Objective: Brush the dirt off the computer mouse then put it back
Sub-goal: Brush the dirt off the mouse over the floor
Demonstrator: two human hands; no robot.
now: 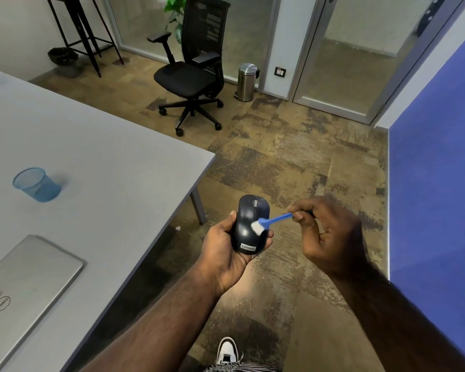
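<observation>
- The left hand (226,244) cups the computer mouse (251,224) from below and the side, thumb along its left flank and fingertips curled up on its right, holding it in the air over the floor, just off the corner of the worktop (97,146).
- The right hand (325,232) pinches the blue handle of a small brush (273,220) between thumb and fingers; the white bristles touch the mouse's back, right of centre.
- By my reading the brushing step is under way, not finished. Whether any dirt remains cannot be told from here. Putting the mouse back on the worktop is still to do.
- The mouse lies top side up, its long axis running away from the person: scroll wheel and buttons at the far end, the logo label at the near end.
- On the worktop, well apart from the hands, stand a blue mesh cup (36,185) and a closed laptop (24,285).
</observation>
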